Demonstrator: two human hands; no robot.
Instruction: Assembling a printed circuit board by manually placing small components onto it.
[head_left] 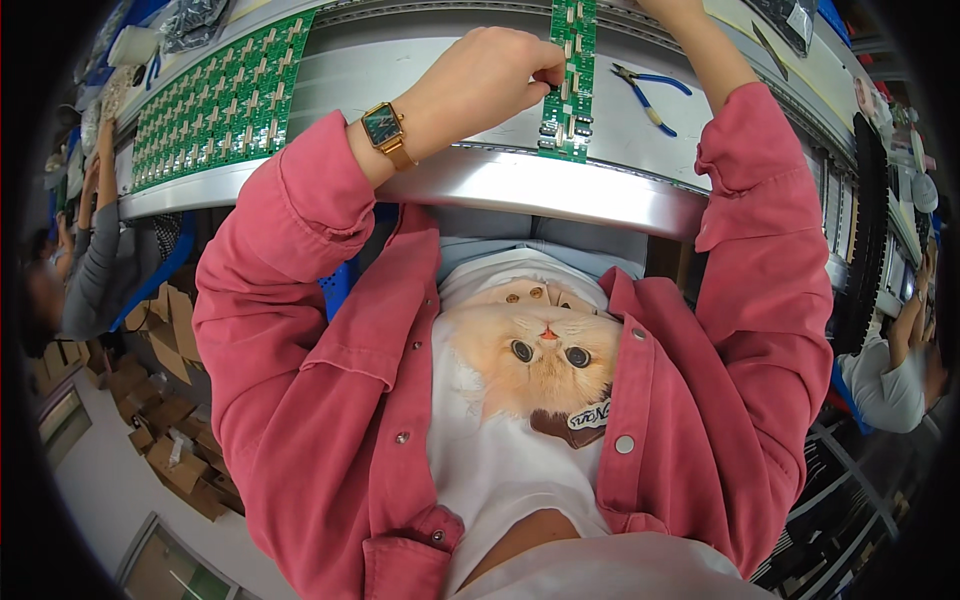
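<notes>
My left hand point(500, 75), with a gold watch on the wrist, is at the left edge of a narrow green circuit board strip point(580, 75). Its thumb and fingers are pinched together over the board; what sits between them is too small and dark to name. The strip lies lengthwise away from me, its near end by the metal edge, and carries pale connectors and dark parts. Only the back part of my right hand point(675, 8) shows at the top edge, beyond and right of the strip, with its fingers out of the picture.
A large panel of green circuit boards point(220, 105) lies to the left. Right of the strip are cutters point(652, 105) with blue and yellow handles, and a pointed metal tool point(770, 50) farther off. A raised metal edge point(500, 185) runs in front. Other people work at both sides.
</notes>
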